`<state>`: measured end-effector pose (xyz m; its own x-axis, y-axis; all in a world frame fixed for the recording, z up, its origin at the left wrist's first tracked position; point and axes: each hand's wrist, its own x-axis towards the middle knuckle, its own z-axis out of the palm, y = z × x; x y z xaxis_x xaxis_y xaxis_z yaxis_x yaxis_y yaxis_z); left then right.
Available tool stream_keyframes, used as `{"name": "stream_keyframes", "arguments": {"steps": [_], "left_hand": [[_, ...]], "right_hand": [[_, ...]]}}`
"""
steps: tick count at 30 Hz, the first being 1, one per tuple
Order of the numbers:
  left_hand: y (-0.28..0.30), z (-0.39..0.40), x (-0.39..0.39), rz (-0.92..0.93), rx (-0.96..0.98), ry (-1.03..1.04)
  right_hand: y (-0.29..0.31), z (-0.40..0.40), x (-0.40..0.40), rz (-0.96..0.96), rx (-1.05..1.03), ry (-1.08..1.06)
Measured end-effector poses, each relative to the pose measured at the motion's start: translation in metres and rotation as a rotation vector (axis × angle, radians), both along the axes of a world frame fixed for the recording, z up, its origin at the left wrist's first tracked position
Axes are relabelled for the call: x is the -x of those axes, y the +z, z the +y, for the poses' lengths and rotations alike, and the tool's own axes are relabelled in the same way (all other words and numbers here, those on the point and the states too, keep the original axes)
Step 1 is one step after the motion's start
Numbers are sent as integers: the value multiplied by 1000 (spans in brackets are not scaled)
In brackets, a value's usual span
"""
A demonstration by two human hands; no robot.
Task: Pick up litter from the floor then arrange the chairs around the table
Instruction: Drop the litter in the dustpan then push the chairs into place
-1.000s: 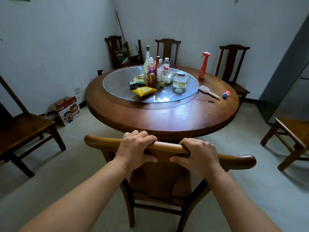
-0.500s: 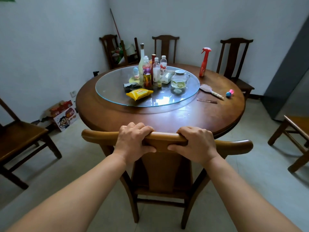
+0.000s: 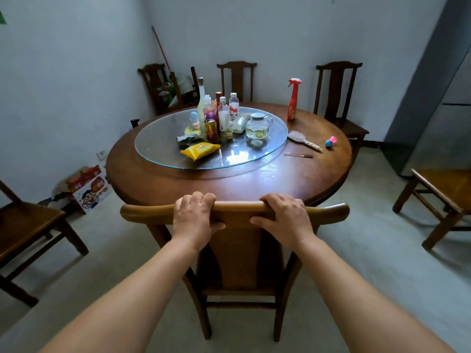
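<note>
Red spray bottle beside hairbrush.

The round table is dark polished wood with a glossy top that mirrors the light, and a clear, smooth glass turntable lies on it. The near chair has a smooth, lightly shining wooden top rail. The yellow snack packet looks like glossy plastic, the carton printed cardboard, the floor pale and matt.
</note>
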<state>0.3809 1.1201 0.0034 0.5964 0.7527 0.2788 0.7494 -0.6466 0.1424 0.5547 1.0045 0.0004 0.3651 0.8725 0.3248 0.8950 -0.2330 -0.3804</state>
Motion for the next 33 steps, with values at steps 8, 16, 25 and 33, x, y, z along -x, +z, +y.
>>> {"name": "stream_keyframes", "arguments": {"steps": [8,16,25,33], "left_hand": [[7,-71,-52,169,54,-35],[28,-137,-185,-178,105,-282],[32,-180,-345,-35,247,-401],[-19,-198,-515,152,448,-510]], "right_hand": [[-8,-62,-25,-42,154,32],[7,-132,-125,-203,-55,41],[-2,-242,-286,113,196,-315],[-28,-275,-425,282,170,-610]]}}
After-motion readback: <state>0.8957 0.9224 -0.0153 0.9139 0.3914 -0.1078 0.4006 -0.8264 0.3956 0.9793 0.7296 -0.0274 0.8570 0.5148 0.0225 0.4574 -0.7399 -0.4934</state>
